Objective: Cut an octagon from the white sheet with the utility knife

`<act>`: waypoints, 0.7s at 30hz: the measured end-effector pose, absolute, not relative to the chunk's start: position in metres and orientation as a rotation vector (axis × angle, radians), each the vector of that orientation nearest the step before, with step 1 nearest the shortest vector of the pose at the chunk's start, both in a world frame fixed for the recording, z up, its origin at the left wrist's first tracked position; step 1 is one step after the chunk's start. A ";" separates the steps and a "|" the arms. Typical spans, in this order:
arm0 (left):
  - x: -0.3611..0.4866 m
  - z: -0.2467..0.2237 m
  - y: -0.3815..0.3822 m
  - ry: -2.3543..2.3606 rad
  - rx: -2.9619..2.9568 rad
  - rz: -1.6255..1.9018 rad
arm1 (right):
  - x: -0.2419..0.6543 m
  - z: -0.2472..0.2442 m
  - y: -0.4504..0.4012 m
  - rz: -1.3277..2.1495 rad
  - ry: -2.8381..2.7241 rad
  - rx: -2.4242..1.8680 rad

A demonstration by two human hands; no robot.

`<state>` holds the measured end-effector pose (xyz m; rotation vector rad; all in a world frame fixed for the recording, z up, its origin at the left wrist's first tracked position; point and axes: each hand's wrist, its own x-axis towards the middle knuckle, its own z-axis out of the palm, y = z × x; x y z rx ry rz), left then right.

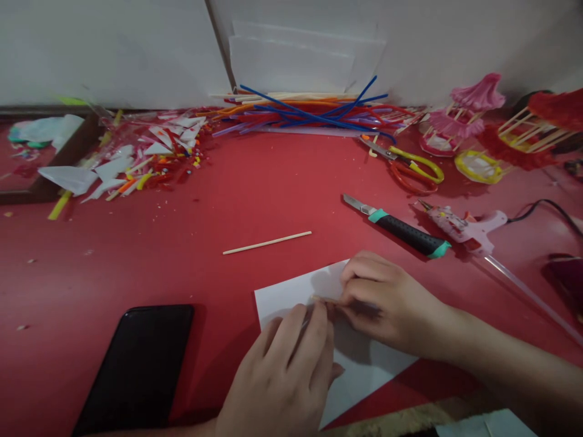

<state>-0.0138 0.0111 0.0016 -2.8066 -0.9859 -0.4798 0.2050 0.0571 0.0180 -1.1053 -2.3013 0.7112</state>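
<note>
A white sheet (pixel 364 376) lies on the red table at the front, under both hands. My right hand (pixel 387 297) is pinched on a short thin wooden stick (pixel 328 300) just above the sheet. Beside it, my left hand (pixel 289 364) has its fingers bent and close together over the sheet; its fingertips meet near the stick, and what they hold, if anything, is hidden. Another wooden stick (pixel 267 243) rests on the table beyond the sheet.
A black phone (pixel 136 364) is at the left front. A utility knife (pixel 401 230), scissors (pixel 410 167) and a glue gun (pixel 473 227) lie at the right. Pipe cleaners (pixel 314 115), paper scraps (pixel 109 173) and pink and red crafts (pixel 478 91) line the back.
</note>
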 end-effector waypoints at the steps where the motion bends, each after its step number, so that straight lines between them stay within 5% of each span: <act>1: -0.014 0.001 0.011 -0.994 -2.807 -0.486 | 0.205 0.018 0.057 0.715 -2.300 -1.104; 14: -0.012 0.003 0.012 -0.945 -2.801 -0.438 | 0.212 0.023 0.062 0.722 -2.294 -1.138; 21: -0.010 0.003 0.016 -0.929 -2.806 -0.520 | 0.260 0.019 0.083 -0.048 -2.039 -1.723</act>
